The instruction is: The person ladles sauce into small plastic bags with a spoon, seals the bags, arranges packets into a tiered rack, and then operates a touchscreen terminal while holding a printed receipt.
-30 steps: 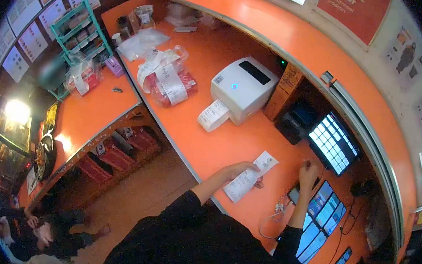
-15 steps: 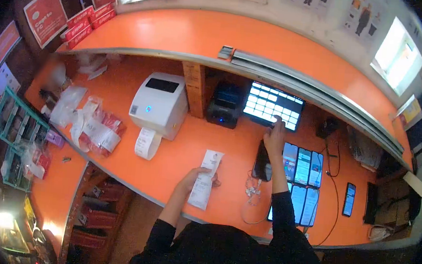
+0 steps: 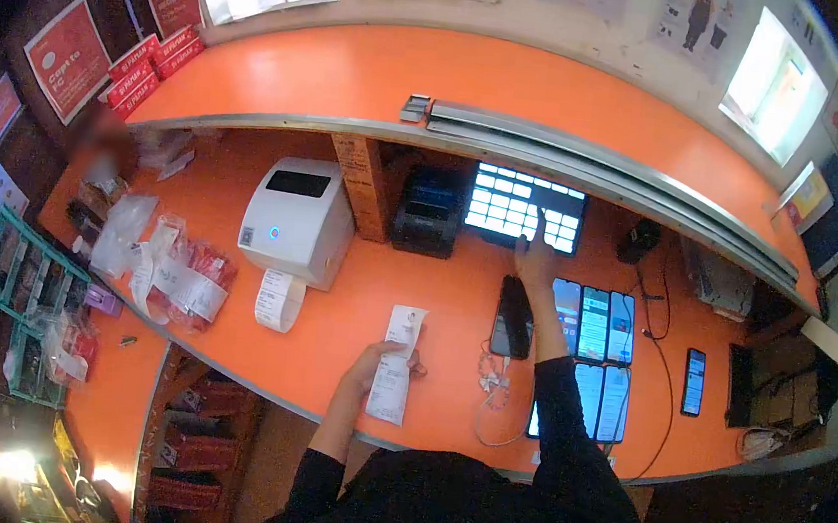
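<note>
Between the fingers of my left hand (image 3: 366,366) is a long white printed receipt (image 3: 393,374), held above the orange counter (image 3: 331,353). My right hand (image 3: 536,257) is raised at the lit tablet (image 3: 515,208), with one finger pointing at its grid of tiles; contact with the screen cannot be made out. A black phone (image 3: 513,320) lies just below that hand. Several lit phones (image 3: 593,325) stand in two rows to its right. Left of the receipt, a white label printer (image 3: 298,216) has a printed strip (image 3: 279,301) hanging from its front.
A black printer (image 3: 428,213) stands left of the tablet. Plastic bags with red contents (image 3: 193,287) lie at the left. Cables (image 3: 663,373) run past a single phone (image 3: 693,382) at the right. An orange shelf (image 3: 377,59) with metal rails (image 3: 587,162) overhangs the back.
The view has swung right. My right hand has moved from beside the black phone up to the tablet, with a finger extended. The receipt stays in my left hand.
</note>
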`<action>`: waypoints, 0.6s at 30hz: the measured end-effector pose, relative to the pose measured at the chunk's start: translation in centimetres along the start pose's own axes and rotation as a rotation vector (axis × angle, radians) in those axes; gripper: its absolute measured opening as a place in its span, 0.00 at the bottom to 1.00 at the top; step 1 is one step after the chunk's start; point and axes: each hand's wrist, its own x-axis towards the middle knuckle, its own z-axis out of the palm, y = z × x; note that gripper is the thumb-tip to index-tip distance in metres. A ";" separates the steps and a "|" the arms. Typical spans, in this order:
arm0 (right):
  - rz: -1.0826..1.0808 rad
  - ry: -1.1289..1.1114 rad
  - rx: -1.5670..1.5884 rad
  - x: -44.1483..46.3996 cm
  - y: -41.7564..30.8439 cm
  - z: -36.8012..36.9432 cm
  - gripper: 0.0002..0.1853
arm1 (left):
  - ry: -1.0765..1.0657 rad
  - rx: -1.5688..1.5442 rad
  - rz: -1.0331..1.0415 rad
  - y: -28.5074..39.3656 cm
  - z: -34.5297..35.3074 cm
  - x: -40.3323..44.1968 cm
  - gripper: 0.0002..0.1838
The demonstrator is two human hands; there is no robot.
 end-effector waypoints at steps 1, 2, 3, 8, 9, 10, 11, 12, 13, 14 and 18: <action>0.007 0.032 0.023 -0.2 -0.3 -0.3 0.36 | -0.001 -0.001 -0.001 0.0 -0.1 0.0 0.29; 0.008 0.030 0.021 -0.4 -0.5 -0.6 0.36 | -0.008 -0.005 0.002 0.0 -0.2 0.0 0.30; 0.047 0.042 0.047 -0.7 -0.6 -0.9 0.36 | -0.016 -0.008 0.003 0.0 -0.4 0.0 0.30; 0.124 0.032 0.057 -2.3 -0.3 -1.9 0.35 | -0.071 -0.046 -0.004 -0.1 -0.6 0.2 0.31; 0.091 0.045 0.026 -2.8 -0.1 -1.8 0.31 | -0.099 -0.059 0.004 0.1 -0.2 0.1 0.31; 0.058 0.058 -0.005 -3.1 0.2 -1.7 0.28 | -0.100 -0.060 0.002 0.1 0.2 0.0 0.31; 0.059 0.058 -0.006 -3.3 0.4 -1.7 0.28 | -0.050 -0.029 0.012 0.1 0.6 -0.1 0.30; 0.033 0.039 -0.006 -3.5 0.5 -1.8 0.24 | 0.001 0.003 0.023 0.2 1.0 -0.3 0.29; 0.008 0.019 -0.006 -3.7 0.5 -1.9 0.21 | 0.002 0.004 0.020 0.1 0.9 -0.2 0.29; 0.010 0.018 -0.005 -3.8 0.7 -1.7 0.21 | -0.014 -0.009 0.022 -0.1 0.6 -0.1 0.29; -0.243 0.054 -0.038 -4.3 1.7 0.2 0.17 | -0.006 -0.003 0.008 0.0 0.4 0.0 0.30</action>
